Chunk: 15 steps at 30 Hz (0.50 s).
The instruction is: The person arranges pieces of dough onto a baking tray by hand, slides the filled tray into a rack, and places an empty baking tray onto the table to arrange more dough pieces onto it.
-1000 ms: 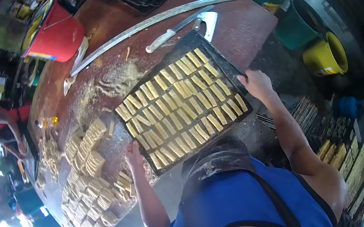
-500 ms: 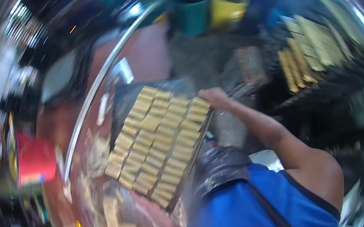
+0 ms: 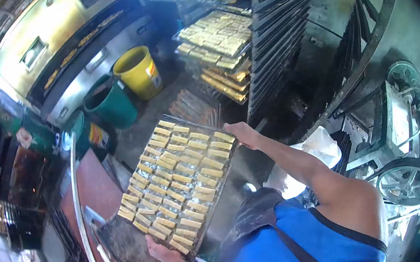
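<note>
A dark baking tray [image 3: 213, 203] is held up in front of my body, tilted in view. Rows of short, pale yellow dough strips [image 3: 211, 172] lie across it, with floury metal showing between them. My right hand [image 3: 243, 135] grips the tray's far right corner, fingers closed around the edge. At the near left corner my left hand [image 3: 161, 250] holds the tray's edge, its fingers partly hidden underneath. Below the tray, another dark, bare tray [image 3: 136, 257] rests on the reddish table [image 3: 91, 176].
Ahead stands a tall rack [image 3: 276, 32] with loaded trays. Left of it are a yellow bin [image 3: 136, 74], a green bin [image 3: 110, 103] and an oven [image 3: 56, 34]. A machine with a spoked wheel [image 3: 406, 182] stands at right. A pale rail [image 3: 77, 201] runs along the table.
My view and body have turned right, toward the rack. The tray has come with both hands, away from above the table with dough pieces, and another tray now shows below it.
</note>
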Available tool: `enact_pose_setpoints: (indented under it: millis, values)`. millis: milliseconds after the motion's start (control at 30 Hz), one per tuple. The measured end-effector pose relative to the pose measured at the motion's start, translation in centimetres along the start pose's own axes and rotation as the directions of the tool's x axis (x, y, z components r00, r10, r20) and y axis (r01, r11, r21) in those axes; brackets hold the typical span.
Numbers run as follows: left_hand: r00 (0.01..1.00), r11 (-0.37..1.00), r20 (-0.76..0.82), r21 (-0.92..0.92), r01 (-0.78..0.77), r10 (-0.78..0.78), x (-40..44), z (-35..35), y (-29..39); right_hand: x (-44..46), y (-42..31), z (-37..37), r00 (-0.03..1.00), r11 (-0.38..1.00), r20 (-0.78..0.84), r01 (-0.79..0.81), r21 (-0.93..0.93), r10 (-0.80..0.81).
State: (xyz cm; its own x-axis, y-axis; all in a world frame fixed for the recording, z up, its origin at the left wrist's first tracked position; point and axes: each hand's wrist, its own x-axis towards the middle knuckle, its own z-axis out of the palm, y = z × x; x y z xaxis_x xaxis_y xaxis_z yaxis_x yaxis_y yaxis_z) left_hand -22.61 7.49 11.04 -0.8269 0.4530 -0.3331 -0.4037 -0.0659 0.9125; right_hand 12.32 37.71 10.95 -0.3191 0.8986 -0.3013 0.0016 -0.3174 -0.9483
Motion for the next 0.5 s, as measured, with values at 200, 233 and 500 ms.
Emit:
enact_pose_setpoints:
  millis: [200,233,500]
  values:
    - [0.9,0.969,0.436,-0.208,0.13,-0.028,4.7,-1.9,-4.1,-2.8,3.7,-1.1,0.976,0.97,0.039,0.206,0.127,-0.212]
    - [0.892,0.966,0.452,-0.223,0.129,-0.015,5.1,-1.8,-4.6,-4.5,2.9,-0.6,0.964,0.961,0.031,0.262,0.088,-0.266]
    - [0.739,0.953,0.657,-0.294,0.074,0.145,12.0,0.8,-5.9,-4.8,4.2,2.4,0.842,0.73,-0.148,0.526,0.437,-0.518]
